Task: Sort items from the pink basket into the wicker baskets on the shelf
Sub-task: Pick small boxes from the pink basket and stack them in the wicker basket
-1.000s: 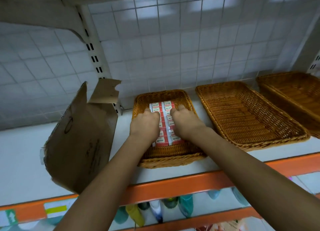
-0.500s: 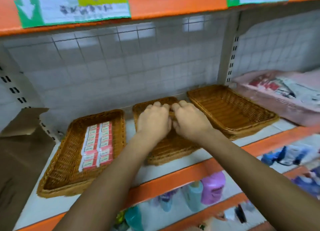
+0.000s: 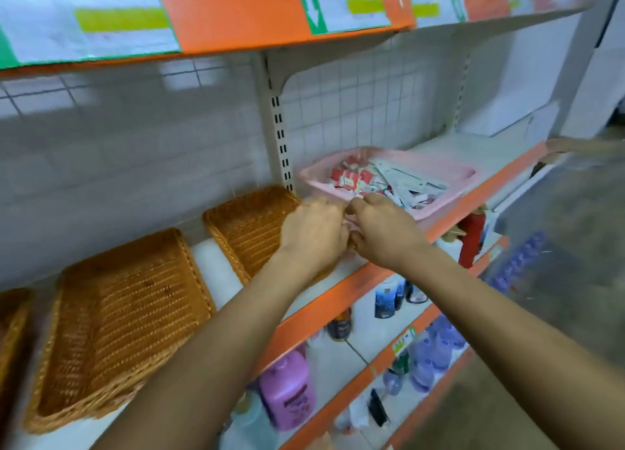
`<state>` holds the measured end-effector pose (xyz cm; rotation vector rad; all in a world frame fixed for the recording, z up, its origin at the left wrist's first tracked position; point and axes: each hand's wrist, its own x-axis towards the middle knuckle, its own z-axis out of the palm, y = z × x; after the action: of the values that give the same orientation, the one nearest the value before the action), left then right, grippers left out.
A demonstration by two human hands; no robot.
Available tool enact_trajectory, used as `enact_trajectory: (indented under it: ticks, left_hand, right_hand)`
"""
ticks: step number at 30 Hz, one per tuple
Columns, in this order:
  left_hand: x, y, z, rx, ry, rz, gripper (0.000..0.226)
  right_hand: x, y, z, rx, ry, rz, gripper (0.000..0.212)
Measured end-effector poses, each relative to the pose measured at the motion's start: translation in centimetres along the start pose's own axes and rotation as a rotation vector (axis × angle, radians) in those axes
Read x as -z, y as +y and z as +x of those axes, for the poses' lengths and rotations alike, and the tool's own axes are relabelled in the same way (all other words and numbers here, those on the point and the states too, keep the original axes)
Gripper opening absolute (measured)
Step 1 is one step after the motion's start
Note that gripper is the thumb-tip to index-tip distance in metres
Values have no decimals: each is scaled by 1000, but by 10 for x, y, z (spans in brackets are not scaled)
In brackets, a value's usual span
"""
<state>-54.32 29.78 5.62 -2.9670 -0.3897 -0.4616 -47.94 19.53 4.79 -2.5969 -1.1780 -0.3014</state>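
Note:
The pink basket (image 3: 468,173) stands on the shelf at centre right, holding red-and-white packets (image 3: 348,177) and grey-white sachets (image 3: 411,179). My left hand (image 3: 314,231) and my right hand (image 3: 384,230) hover side by side at its near-left rim, fingers loosely curled, backs toward me, with nothing seen in them. The left hand is over the right end of an empty wicker basket (image 3: 241,226). A larger empty wicker basket (image 3: 125,317) lies further left. A sliver of a third wicker basket (image 3: 13,317) shows at the left edge.
The shelf's orange front edge (image 3: 321,302) runs diagonally below my arms. An upper shelf (image 3: 230,16) with labels hangs overhead. A slotted upright post (image 3: 279,131) stands behind the baskets. Lower shelves hold bottles, among them a purple one (image 3: 287,388).
My view and both hands swung right along the shelf, from the wicker basket with the red packets, past the empty baskets, to the pink basket's rim.

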Motion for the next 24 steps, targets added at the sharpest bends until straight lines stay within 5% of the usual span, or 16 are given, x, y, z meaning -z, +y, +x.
enact_trajectory:
  ticks: [11, 24]
  left_hand:
    - [-41, 29, 118, -82, -21, 19, 34]
    - [-102, -15, 231, 23, -185, 19, 26]
  right_hand:
    - [-2, 95, 66, -88, 3, -65, 36]
    - [-38, 155, 193, 91, -314, -118, 37]
